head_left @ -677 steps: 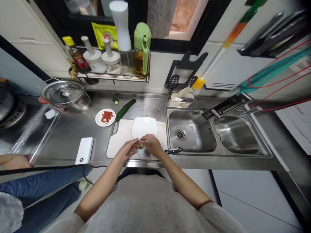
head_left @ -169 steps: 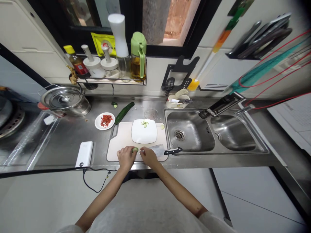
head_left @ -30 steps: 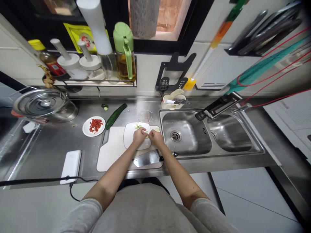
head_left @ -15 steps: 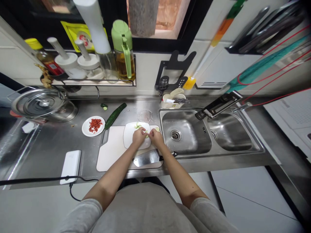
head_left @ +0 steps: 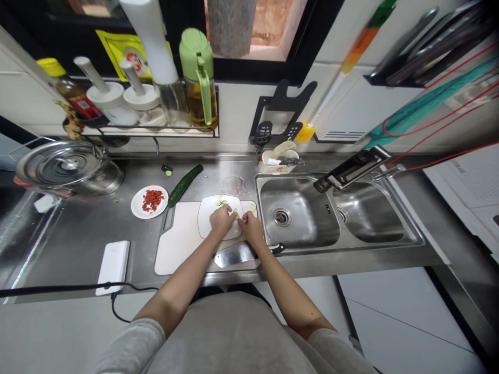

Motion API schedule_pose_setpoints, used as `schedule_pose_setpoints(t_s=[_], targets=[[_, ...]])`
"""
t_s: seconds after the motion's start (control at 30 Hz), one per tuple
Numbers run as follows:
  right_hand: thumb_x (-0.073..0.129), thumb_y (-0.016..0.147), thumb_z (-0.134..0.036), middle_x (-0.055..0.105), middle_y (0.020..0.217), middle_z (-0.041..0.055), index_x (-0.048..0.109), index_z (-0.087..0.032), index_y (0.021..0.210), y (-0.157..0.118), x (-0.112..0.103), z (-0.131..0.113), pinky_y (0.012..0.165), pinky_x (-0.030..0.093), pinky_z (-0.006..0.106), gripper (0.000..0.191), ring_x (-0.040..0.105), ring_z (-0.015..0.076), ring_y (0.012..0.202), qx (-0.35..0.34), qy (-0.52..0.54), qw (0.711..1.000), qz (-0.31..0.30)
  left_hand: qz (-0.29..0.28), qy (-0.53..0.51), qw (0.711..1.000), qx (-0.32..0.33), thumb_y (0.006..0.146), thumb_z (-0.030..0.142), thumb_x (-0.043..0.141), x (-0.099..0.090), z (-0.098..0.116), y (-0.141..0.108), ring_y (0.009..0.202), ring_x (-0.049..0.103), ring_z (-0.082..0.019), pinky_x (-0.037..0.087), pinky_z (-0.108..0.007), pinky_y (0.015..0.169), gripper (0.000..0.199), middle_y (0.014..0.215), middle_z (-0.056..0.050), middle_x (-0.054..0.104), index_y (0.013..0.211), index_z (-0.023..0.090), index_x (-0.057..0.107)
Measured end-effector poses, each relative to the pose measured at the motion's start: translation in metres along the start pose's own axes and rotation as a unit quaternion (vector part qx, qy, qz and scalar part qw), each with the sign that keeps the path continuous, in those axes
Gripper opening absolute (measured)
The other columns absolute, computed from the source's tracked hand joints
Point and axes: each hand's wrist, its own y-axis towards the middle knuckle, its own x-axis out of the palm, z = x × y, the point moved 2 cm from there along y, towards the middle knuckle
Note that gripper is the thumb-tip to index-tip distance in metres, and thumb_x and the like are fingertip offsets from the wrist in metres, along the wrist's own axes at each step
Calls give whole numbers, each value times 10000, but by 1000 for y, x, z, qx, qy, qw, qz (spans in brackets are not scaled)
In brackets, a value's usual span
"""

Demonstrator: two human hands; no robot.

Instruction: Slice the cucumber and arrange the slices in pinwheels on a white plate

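Observation:
My left hand (head_left: 221, 220) is over a white square plate (head_left: 206, 227), its fingers pinching a thin green-edged cucumber slice (head_left: 236, 212). Close by on the right, my right hand (head_left: 251, 227) has its fingertips pressed together at the plate's edge; whatever they hold is too small to make out. Several cucumber pieces (head_left: 221, 200) lie on the plate's far side. Under it is a pale cutting board (head_left: 177, 249), with another slice (head_left: 252, 207) on its far right corner. A cleaver (head_left: 234, 255) rests on the board below my hands, its handle partly hidden by my right wrist.
A whole cucumber (head_left: 185, 185) and a cut end (head_left: 167, 171) lie behind the board. Left of them is a plate (head_left: 134, 205) of chopped red pieces. A double sink (head_left: 298, 208) adjoins on the right. A white power bank (head_left: 113, 266) with a cable sits front left.
My right hand has moved slightly down and right, away from the left, covering more of the cleaver's handle. My left hand has shifted slightly left with the cucumber slice.

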Motion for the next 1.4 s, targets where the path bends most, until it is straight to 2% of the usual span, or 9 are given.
schedule_pose_setpoints(t_s=[0.17,0.43,0.87,1.07,1.4], targets=[[561,830,-561,591,712,13,501,-223,843,-6,7,-3,555,241,247,344,560,169,683,52,-17,998,3,3,25,1000,-6,761,460,633,-3,1,2,827,625,-226,360,-310,770,229,760,-11,670,837,249,586],[639,748,-473,588,709,-3,487,-228,779,10,7,3,530,257,239,291,523,150,641,87,25,996,-21,4,21,1000,2,771,476,618,-4,3,2,836,622,-232,337,-342,812,248,755,-17,668,810,235,575],[633,706,-363,547,662,-34,464,-225,721,18,9,6,560,288,231,218,474,133,615,47,68,997,-12,9,27,1000,-2,782,524,598,-1,1,3,869,617,-258,310,-381,854,300,760,-29,666,770,225,583],[593,751,-439,539,639,-34,456,-227,703,19,10,6,567,305,231,257,477,134,602,33,95,995,4,21,21,1000,-1,781,498,597,-4,3,0,862,617,-261,301,-394,868,284,772,-33,668,743,217,577],[613,736,-446,532,616,-38,432,-229,664,22,10,7,567,303,232,291,475,132,593,29,110,993,14,11,32,999,-12,798,517,560,-5,3,-2,874,617,-262,284,-414,873,310,788,-37,671,744,212,569]])
